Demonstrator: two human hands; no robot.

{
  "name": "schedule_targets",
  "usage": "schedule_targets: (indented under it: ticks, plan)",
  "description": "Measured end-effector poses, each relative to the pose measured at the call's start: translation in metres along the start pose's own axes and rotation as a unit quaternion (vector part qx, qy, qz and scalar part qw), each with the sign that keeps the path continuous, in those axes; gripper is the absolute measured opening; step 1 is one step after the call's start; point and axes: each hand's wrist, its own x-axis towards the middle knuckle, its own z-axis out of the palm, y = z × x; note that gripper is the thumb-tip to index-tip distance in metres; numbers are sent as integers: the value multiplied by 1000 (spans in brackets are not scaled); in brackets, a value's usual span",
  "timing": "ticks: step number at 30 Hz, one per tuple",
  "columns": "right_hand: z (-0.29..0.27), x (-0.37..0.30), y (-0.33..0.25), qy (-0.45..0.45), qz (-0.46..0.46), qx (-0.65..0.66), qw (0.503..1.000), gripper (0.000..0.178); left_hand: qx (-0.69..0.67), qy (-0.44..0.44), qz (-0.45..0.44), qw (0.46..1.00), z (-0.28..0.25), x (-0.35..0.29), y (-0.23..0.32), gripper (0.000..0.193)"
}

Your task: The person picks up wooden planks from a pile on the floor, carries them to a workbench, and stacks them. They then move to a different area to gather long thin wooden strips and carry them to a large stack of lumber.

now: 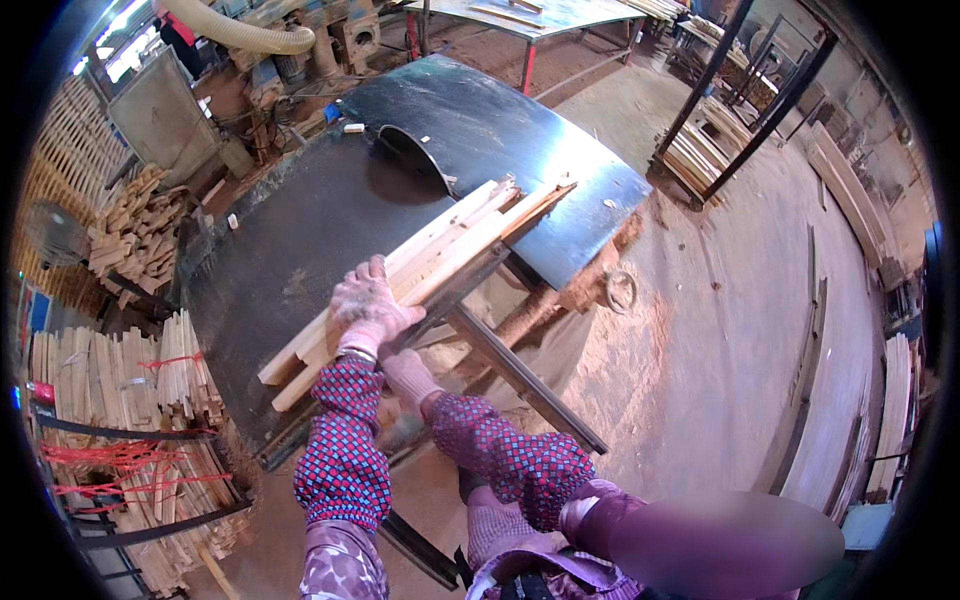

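Several pale wooden strips [450,250] lie side by side in a bundle on the dark metal saw table [270,270], slanting from near left to far right. My left hand [366,305], in a dusty pinkish glove, is closed over the strips nearer their close end, its thumb along their right side. Close behind it and to the right, my right hand [408,378] is low by the table's front rail [450,290]; its fingers are hidden. Beyond the strips a round saw blade [415,158] stands up through the tabletop, near their far ends.
Bundled wood strips [120,380] with red ties are stacked at the left, below an offcut pile [140,235]. A metal bar [525,375] juts from the table toward the right. A handwheel [621,290] sits under the right edge amid sawdust. Another table [540,15] stands beyond.
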Motion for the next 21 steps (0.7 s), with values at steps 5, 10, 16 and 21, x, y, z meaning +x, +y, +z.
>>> schedule_targets:
  ticks: [5, 10, 16, 21]
  plan:
    - [48, 82, -68, -16, -161, -136, 977, 46, 16, 5, -24, 1000, -14, 84, -61, 96]
    - [83, 196, -95, 36, -344, -361, 866, 27, -18, 26, -25, 999, -16, 157, -101, 100]
    - [112, 223, -120, 21, -212, -205, 955, 49, 8, 18, -43, 999, -16, 190, -133, 99]
    - [94, 155, -111, -32, -24, 152, 988, 60, -9, -6, -34, 999, -11, 166, -118, 100]
